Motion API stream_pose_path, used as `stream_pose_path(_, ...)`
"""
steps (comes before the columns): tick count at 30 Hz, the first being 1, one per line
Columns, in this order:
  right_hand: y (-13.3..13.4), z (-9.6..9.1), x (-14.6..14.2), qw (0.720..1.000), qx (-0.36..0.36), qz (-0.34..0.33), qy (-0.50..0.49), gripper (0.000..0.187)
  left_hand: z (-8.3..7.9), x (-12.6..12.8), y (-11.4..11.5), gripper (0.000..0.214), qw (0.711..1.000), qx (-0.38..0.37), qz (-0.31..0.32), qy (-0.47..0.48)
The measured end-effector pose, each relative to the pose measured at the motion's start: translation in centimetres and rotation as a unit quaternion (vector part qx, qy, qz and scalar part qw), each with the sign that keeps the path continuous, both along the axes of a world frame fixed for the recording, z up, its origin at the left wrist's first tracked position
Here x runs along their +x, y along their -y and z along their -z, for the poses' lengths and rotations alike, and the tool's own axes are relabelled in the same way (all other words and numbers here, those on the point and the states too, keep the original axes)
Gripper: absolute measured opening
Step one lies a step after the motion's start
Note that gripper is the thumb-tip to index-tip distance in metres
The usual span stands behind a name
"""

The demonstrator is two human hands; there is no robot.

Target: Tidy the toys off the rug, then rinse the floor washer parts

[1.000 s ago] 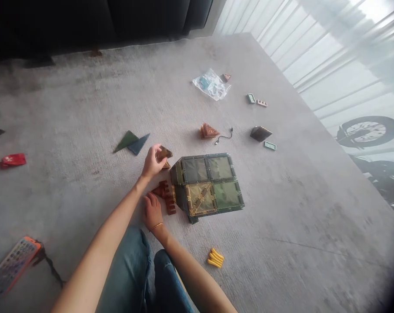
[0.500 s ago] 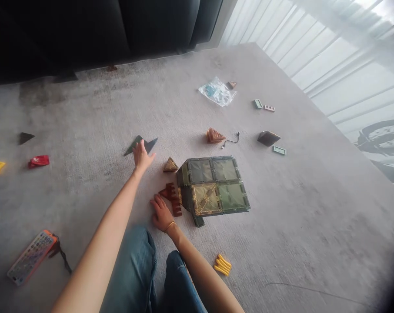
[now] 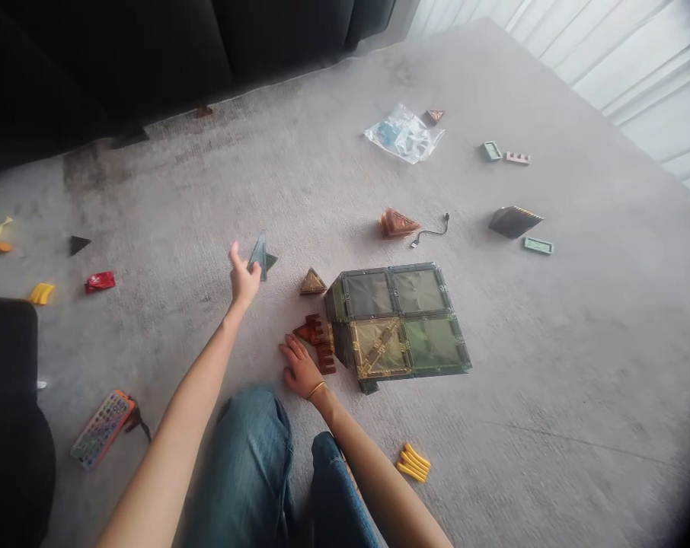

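Triangle tile (image 3: 259, 255), blue-grey and see-through, stands on edge above the carpet (image 3: 551, 380), left of the tile box, with a green triangle (image 3: 271, 261) lying just behind it. It looks thin, stiff and light, probably slick on its faces, so the framed edges are the safest grip.

Nearest are the knees in jeans (image 3: 247, 464) and, to their right, a bundle of yellow sticks (image 3: 413, 462). A toy keypad (image 3: 102, 428) lies off to the left. The right hand (image 3: 299, 369) rests on the carpet, fingers loosely spread, touching the red comb pieces (image 3: 316, 339) against the flat-topped tile box (image 3: 402, 320). A small brown pyramid (image 3: 312, 282) sits between the box and the left hand (image 3: 243, 278), the only thing on that stretch. The left hand pinches the triangle tile by its lower edge, one finger sticking up.

Farther off lie a bigger brown pyramid (image 3: 397, 223), a short cable (image 3: 433, 230), a dark tile (image 3: 515, 221), then a plastic bag (image 3: 405, 135) and the dark sofa (image 3: 151, 53).
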State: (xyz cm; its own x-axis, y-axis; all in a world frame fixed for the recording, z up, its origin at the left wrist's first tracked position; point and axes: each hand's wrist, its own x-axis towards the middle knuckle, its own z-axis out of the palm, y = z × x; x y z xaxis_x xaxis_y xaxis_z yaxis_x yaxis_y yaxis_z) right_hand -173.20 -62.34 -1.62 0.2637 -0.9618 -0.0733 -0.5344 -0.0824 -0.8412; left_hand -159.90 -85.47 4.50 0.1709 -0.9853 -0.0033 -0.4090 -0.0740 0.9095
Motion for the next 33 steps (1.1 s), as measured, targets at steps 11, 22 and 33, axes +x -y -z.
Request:
stream_pose_path(11, 9.4, -4.0, 5.8, 0.879, 0.139, 0.316, 0.330, 0.032, -1.6, 1.5, -2.4, 0.077, 0.882, 0.126, -0.224, -0.394)
stream_pose_path(22, 11.9, -3.0, 6.2, 0.774, 0.121, 0.502, 0.368, 0.023, 1.3, 4.3, -2.4, 0.071, 1.000, 0.024, 0.008, -0.009)
stream_pose_path(33, 6.8, -1.2, 4.8, 0.878, 0.100, 0.398, 0.247, 0.024, -0.2, 0.2, -1.8, 0.071, 0.917, 0.057, 0.138, 0.369)
